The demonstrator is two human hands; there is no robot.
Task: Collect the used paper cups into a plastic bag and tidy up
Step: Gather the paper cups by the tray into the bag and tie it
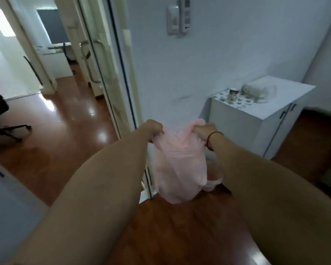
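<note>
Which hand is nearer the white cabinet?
Right. The right hand grips the pink bag close beside the white cabinet; the left hand grips the bag's other side, farther away.

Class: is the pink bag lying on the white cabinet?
No, the left hand and right hand hold the pink bag, away from the cabinet.

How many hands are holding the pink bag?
2. The left hand grips the left side of the pink bag at its top; the right hand grips the right side. No others are in view.
</note>
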